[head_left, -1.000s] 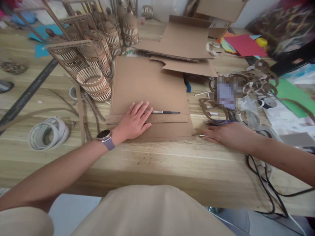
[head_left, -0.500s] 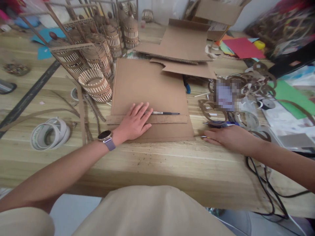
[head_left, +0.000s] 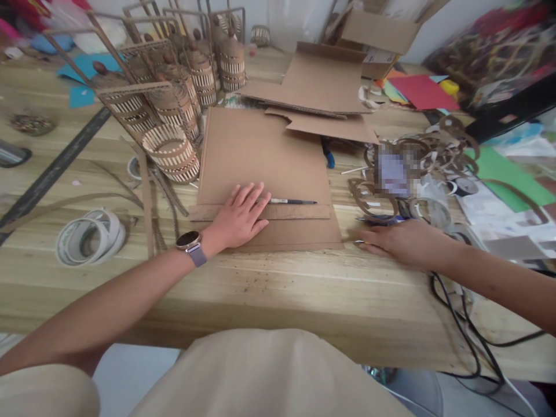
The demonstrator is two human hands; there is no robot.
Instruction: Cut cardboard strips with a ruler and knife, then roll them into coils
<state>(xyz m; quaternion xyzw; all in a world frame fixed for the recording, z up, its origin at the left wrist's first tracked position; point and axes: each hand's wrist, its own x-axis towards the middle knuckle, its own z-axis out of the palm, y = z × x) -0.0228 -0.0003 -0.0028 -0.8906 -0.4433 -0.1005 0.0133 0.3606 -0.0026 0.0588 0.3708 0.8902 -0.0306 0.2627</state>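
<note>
My left hand [head_left: 241,219] lies flat, fingers spread, across a narrow cardboard strip [head_left: 299,212] and the brown cardboard sheet [head_left: 264,156] beneath it. A pen [head_left: 293,201] rests along the strip's upper edge, one end by my left fingertips. Beyond the sheet's lower right corner, my right hand [head_left: 402,243] is closed low over the table. A small shiny metal tip [head_left: 359,241] shows at its fingertips; the rest of that object is hidden by the hand. A blue item [head_left: 384,219] lies just above my right hand.
Slatted baskets [head_left: 171,153] and lantern-like pieces with cardboard frames stand at left. Tape rolls [head_left: 90,237] lie nearer me. Cut cardboard [head_left: 324,75] is stacked behind the sheet. Curled cardboard strips [head_left: 452,145] heap at right, and black cables [head_left: 460,324] hang over the front edge.
The view has shifted slightly. Both hands stay in nearly the same places, and the sheet, strip and pen have not visibly moved.
</note>
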